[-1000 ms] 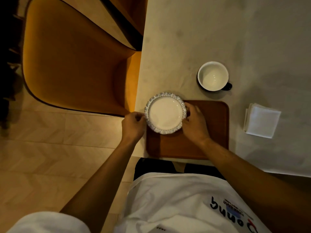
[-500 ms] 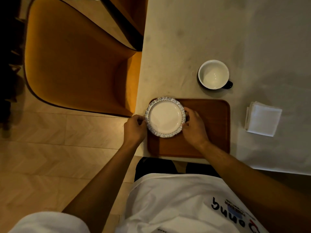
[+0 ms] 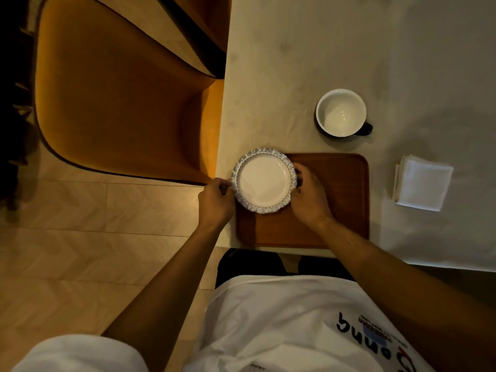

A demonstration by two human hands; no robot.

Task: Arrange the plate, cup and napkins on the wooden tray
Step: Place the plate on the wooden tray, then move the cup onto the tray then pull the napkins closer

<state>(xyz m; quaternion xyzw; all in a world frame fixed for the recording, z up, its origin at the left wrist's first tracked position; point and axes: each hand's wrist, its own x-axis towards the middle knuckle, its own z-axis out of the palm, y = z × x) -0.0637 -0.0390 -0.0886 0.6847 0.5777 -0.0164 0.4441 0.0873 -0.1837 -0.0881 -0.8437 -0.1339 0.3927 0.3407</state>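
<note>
Both hands, left hand [image 3: 216,201] and right hand [image 3: 308,198], gripping plate [image 3: 264,181] over wooden tray [image 3: 335,200]; shirt lettering unreadable.

The plate [image 3: 264,180] sits over the tray's [image 3: 332,200] left end, cup [image 3: 341,113] behind, napkins [image 3: 422,183] right.
</note>
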